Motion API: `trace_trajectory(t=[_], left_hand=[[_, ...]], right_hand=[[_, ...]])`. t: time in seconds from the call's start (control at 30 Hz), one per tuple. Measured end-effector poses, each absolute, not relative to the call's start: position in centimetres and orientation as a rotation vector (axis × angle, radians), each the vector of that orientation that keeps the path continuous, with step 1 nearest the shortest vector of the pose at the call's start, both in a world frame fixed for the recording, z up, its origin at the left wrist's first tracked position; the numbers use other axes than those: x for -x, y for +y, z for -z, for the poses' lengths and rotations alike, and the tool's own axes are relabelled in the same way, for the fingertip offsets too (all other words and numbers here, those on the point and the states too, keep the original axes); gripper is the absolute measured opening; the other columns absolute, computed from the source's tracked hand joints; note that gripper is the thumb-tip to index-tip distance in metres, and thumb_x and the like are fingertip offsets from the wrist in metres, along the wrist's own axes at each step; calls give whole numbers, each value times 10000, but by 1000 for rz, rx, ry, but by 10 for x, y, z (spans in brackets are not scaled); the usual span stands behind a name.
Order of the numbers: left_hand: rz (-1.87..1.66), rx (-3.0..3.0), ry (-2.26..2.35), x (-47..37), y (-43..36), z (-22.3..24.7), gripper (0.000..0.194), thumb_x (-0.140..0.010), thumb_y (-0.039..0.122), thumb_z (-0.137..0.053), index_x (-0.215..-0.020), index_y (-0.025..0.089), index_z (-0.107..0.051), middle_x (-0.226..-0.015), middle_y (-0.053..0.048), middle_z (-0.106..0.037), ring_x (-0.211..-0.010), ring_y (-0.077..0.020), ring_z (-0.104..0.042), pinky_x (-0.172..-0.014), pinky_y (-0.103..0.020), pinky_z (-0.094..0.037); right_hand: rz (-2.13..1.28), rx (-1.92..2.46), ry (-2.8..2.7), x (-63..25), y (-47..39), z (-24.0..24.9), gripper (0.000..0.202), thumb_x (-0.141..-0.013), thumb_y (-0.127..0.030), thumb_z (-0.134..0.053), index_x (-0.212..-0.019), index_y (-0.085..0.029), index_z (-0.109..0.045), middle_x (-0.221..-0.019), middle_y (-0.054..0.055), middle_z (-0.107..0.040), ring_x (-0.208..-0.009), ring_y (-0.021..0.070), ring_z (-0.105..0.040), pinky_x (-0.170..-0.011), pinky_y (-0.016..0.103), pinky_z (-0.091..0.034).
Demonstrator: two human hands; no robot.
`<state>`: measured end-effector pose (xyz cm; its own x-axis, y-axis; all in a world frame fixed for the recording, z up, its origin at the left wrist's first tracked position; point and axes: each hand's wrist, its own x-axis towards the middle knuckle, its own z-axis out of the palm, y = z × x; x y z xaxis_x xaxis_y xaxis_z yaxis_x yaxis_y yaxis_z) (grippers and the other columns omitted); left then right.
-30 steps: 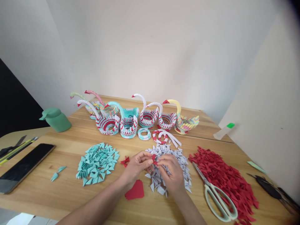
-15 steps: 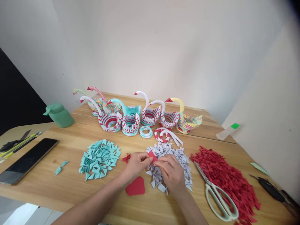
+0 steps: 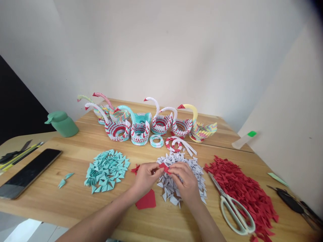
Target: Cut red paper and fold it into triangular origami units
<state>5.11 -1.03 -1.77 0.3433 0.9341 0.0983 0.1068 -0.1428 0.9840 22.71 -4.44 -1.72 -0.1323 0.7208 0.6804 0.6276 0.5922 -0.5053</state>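
Note:
Between my two hands is a small piece of red paper (image 3: 164, 167), partly covered by the fingers. My left hand (image 3: 147, 175) pinches its left side. On its right side, the thumb and fingertips of my right hand (image 3: 185, 179) close on it. Both hands hover over the heap of folded white paper triangles (image 3: 174, 198). A flat stack of red paper (image 3: 146, 199) lies on the table below my left wrist. Some folded red pieces (image 3: 135, 169) peek out just left of my left hand.
Turquoise folded triangles (image 3: 108, 171) lie left, red ones (image 3: 242, 188) right, beside white-handled scissors (image 3: 232, 208). Paper swans (image 3: 140, 132) and paper rings (image 3: 156, 141) line the back. A phone (image 3: 30, 173) and a green jug (image 3: 62, 123) sit at the left.
The red paper has gone from tilted upright to lower and flatter between my fingers. My right fingers have shifted slightly over it. The camera view moved a little.

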Motion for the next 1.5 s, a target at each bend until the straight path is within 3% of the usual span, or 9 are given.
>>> trace_trajectory(t=[0.2,0.37,0.63,0.8,1.07,1.23,1.33,1.5], left_hand=[[-946,-1469,936,-50,-10,13,303,-802,362,-561,-578,158,-551,-534,36,-430,-531,-107,-370,-521,-218,-285],[-930,-1506,940,-51,-13,11,291,-795,365,-575,-596,154,-596,-527,28,-459,-521,-110,-380,-515,-217,-298],[-902,-1598,905,-51,-16,7,306,-822,360,-553,-626,137,-627,-548,9,-482,-544,-117,-399,-532,-225,-301],[-888,-1587,894,-51,-15,6,306,-812,359,-562,-608,139,-621,-533,17,-453,-536,-113,-387,-524,-224,-282],[-828,-1431,822,-52,-13,14,328,-811,408,-587,-653,128,-649,-566,2,-524,-542,-114,-430,-550,-231,-329],[-792,-1236,733,-56,-13,19,342,-729,464,-696,-738,125,-650,-612,-6,-581,-560,-115,-487,-572,-232,-379],[-829,-1163,715,-59,-13,18,366,-681,475,-740,-730,132,-623,-605,9,-566,-553,-108,-481,-563,-229,-380],[-865,-1137,748,-57,-9,19,354,-711,467,-709,-664,144,-573,-570,22,-537,-518,-93,-440,-538,-227,-354]], right_hand=[[-152,1062,-1872,-229,-44,15,178,-873,-123,-599,-922,-257,-706,-921,53,-708,-900,221,-604,-806,398,-496],[-467,1208,-1655,-225,-49,16,72,-864,-216,-620,-817,-222,-674,-810,35,-696,-785,194,-640,-726,325,-507],[-909,1296,-1306,-221,-52,16,217,-823,-397,-650,-763,-189,-635,-755,37,-689,-700,181,-629,-659,290,-501],[-967,1275,-1236,-219,-52,16,261,-799,-430,-674,-737,-182,-622,-738,39,-680,-676,177,-615,-635,286,-488],[-913,1270,-1227,-217,-50,18,253,-786,-411,-672,-712,-187,-581,-640,-5,-600,-573,138,-544,-548,249,-455],[-700,1286,-1311,-215,-52,28,137,-823,-299,-633,-913,-201,-603,-735,4,-620,-677,157,-600,-625,265,-496],[-675,1290,-1350,-211,-54,33,212,-840,-267,-610,-1046,-218,-589,-760,-2,-618,-713,160,-619,-685,283,-508],[-861,1213,-1315,-207,-52,30,326,-834,-272,-603,-1153,-217,-567,-723,-22,-595,-661,146,-609,-631,261,-509]])
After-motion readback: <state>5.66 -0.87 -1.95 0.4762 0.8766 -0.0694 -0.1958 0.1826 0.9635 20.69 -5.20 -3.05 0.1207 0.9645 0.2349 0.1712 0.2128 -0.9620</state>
